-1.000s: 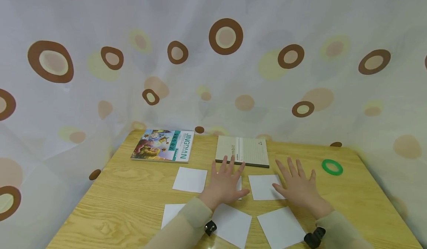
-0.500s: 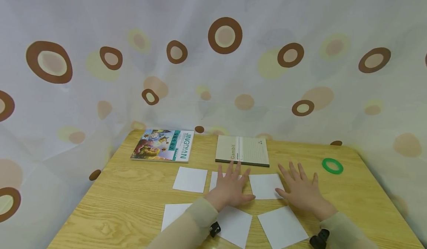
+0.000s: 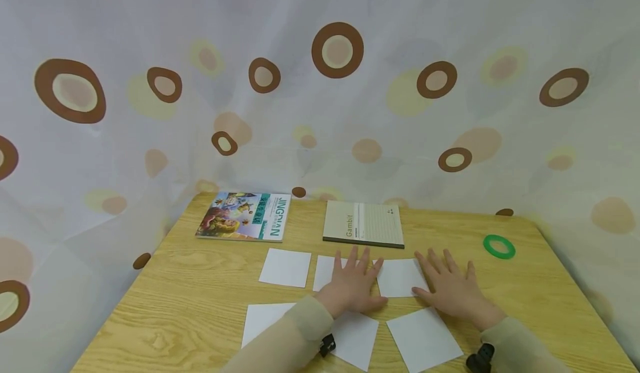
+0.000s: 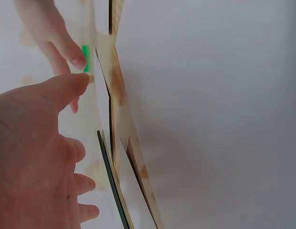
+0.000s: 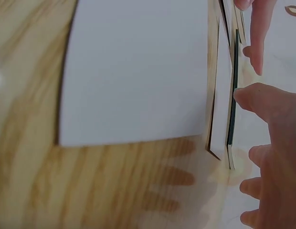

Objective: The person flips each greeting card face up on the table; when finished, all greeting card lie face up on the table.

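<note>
Several white square cards lie in two rows on the wooden table. My left hand (image 3: pixel 353 285), fingers spread, is over the middle back card (image 3: pixel 324 273), partly covering it. The middle front card (image 3: pixel 357 334) is partly behind my left wrist. My right hand (image 3: pixel 454 291) spreads its fingers by the right edge of the right back card (image 3: pixel 400 278). Below that hand lies the tilted right front card (image 3: pixel 425 341). Both wrist views show gaps between the fingers of the left hand (image 4: pixel 36 157) and right hand (image 5: pixel 281 152) and the cards. Neither holds anything.
At the back lie a colourful book (image 3: pixel 240 217) and a beige notebook (image 3: pixel 364 224). A green ring (image 3: pixel 499 247) sits to the right. Two more cards, the left back card (image 3: pixel 285 267) and left front card (image 3: pixel 262 320), lie leftward. A patterned curtain (image 3: pixel 300 112) encloses the table.
My left hand has shifted right and nearer to me, uncovering the notebook's lettering and part of the middle back card. My right hand has come slightly nearer too. The cards look unmoved.
</note>
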A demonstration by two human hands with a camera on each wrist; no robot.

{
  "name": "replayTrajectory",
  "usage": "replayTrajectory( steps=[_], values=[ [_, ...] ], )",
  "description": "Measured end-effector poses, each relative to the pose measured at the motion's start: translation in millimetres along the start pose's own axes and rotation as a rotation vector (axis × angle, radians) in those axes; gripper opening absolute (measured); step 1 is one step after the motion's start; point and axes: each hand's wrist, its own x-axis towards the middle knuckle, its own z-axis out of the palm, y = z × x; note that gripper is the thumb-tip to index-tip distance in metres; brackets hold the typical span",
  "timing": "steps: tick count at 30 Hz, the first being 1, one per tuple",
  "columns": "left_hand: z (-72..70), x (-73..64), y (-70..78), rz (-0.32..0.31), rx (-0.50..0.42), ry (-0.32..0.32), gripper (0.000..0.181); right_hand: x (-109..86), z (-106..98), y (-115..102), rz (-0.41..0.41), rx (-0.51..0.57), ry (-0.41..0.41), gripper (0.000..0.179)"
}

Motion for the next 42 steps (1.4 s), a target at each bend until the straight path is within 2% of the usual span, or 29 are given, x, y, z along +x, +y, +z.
replayTrajectory(
  steps=[11,18,27,42],
  values=[
    [-8.1,-4.5,10.3,0.008,0.073,-0.029,0.076,-0.7,8,2,-0.022,-0.001,-0.012,0.08],
    [-4.6,-1.1,12.6,0.012,0.142,-0.027,0.073,-3.5,9,-1,-0.039,0.007,-0.01,0.075],
    [-4.5,0.2,12.7,0.022,0.141,-0.031,0.068,-4.5,12,2,-0.045,0.02,-0.037,0.069],
    [-7.0,1.8,15.8,0.043,0.161,-0.028,0.063,-3.9,16,4,-0.05,0.022,-0.02,0.067]
  ],
)
